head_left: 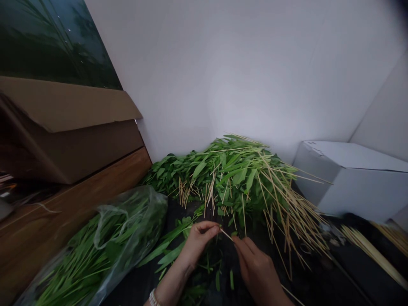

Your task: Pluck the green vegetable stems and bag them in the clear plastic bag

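Between my two hands runs a short visible length of a thin wooden skewer (227, 234). My left hand (200, 240) pinches one end of it between thumb and fingertips. Closed around the other end is my right hand (256, 265), its fingers partly hidden by the back of the hand. Loose long green leaves (170, 254) lie beside and under my left forearm. Just beyond the hands sits a large pile of leafy greens (232, 170), with many pale skewers (287, 204) sticking out toward me and to the right.
On the left, a clear plastic bag (149, 212) holds more long-stemmed greens. Behind it an open cardboard box (86, 144) rests on a wooden surface (127, 172). A white box (360, 182) stands at right, with a bundle of pale sticks (372, 250) in front. The white wall (223, 76) closes the back.
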Demonstrator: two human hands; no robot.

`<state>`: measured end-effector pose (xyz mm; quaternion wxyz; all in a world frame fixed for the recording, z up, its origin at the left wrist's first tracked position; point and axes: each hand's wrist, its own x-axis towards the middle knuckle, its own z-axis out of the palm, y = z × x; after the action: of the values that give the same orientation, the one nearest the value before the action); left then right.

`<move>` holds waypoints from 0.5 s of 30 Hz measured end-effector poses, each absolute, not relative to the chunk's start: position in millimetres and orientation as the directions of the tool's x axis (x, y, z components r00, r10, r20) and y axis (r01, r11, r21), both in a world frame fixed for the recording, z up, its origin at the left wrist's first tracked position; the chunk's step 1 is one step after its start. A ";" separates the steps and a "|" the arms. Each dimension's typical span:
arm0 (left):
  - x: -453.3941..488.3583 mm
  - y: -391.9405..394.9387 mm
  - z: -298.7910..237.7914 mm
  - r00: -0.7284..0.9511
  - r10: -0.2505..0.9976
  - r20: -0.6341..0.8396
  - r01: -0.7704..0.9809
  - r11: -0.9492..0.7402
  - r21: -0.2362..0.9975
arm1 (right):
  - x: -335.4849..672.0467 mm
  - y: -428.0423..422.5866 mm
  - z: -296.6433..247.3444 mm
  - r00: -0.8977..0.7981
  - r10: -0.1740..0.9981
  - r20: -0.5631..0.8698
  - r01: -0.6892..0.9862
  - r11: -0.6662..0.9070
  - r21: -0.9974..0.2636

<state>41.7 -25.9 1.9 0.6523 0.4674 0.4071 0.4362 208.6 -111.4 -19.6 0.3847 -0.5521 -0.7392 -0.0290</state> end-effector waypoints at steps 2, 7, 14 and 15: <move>41.5 -26.7 2.7 0.290 0.946 -0.148 -0.194 0.209 0.958 | 207.1 -111.7 -19.8 -0.081 0.798 0.598 0.830 0.387 -0.403; 43.4 -26.4 2.7 0.270 0.955 -0.125 -0.151 0.170 0.974 | 203.3 -111.8 -23.7 -0.065 0.797 0.601 0.810 0.394 -0.434; 50.5 -31.0 -5.1 0.293 0.954 -0.063 -0.075 0.089 0.993 | 200.5 -111.3 -27.0 -0.049 0.808 0.587 0.782 0.397 -0.481; 52.0 -32.4 -6.7 0.310 0.949 -0.056 -0.069 0.082 0.994 | 200.2 -111.4 -26.9 -0.050 0.812 0.582 0.777 0.397 -0.487</move>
<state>52.0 -32.4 -6.7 0.6088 0.5331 0.4126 0.4183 200.2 -111.4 -26.9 0.4172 -0.5485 -0.7243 0.0205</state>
